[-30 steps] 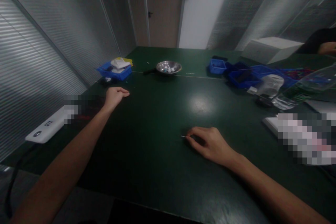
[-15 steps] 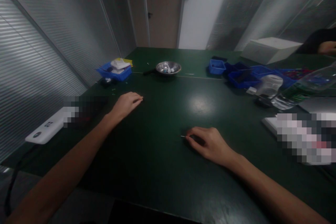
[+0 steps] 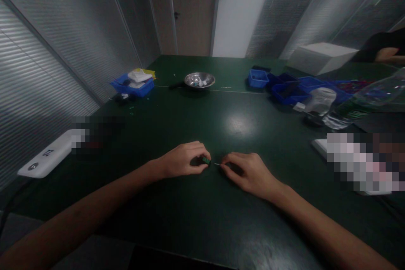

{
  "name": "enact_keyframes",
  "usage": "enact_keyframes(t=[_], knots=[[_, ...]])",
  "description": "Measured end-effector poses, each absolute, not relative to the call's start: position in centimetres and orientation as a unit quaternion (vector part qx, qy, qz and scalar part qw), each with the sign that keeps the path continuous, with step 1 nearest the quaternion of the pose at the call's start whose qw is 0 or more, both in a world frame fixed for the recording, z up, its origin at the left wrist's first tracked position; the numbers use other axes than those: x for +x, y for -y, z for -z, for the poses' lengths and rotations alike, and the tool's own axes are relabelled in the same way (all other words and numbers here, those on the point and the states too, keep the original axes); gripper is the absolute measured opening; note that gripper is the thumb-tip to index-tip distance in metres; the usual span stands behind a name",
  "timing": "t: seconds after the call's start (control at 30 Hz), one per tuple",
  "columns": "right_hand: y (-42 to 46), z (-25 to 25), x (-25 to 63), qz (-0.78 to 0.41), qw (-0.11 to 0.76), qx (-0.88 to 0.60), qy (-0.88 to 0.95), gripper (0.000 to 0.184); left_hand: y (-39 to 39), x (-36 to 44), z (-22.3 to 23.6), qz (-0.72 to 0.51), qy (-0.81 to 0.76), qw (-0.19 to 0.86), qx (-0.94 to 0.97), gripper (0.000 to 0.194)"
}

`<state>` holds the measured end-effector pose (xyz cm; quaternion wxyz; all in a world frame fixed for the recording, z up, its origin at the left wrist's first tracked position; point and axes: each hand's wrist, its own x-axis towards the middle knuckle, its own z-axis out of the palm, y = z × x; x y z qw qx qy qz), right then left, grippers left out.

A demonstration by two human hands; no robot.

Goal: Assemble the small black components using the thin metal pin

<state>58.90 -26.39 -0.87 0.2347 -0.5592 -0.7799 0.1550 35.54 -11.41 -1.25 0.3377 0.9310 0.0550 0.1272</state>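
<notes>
My left hand [image 3: 186, 159] is closed in a pinch on a small green piece [image 3: 206, 160] with a dark end; its exact kind is too small to tell. Facing it, my right hand [image 3: 248, 171] pinches a thin, pale, pin-like piece [image 3: 217, 164] whose tip points left at the green piece. A narrow gap separates the two pieces. Both hands are low over the dark green table [image 3: 177, 211], near its middle.
Farther back stands a metal bowl [image 3: 199, 81] with small bits inside. A blue tray [image 3: 134, 87] sits back left, blue bins [image 3: 289, 93] and a clear bottle [image 3: 354, 105] to the right. A white box [image 3: 321, 57] is near another person's arm [image 3: 390, 54]. A white bar [image 3: 47, 154] lies left.
My left hand has come right and nearer, bringing the green piece into view close to the right hand. My right hand stays almost in place with its thin piece. The view has shifted slightly.
</notes>
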Motion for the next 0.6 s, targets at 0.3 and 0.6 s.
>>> enact_keyframes(t=[0.3, 0.6], knots=[[26.2, 1.1, 58.7, -0.141, 0.219, -0.560, 0.786, 0.022, 11.7, 35.5, 1.5, -0.132, -0.075, 0.378, 0.913, 0.041], [26.0, 0.7, 57.1, -0.156, 0.295, -0.547, 0.768, 0.021, 11.8, 35.7, 1.6, -0.133, -0.068, 0.387, 0.910, 0.046]])
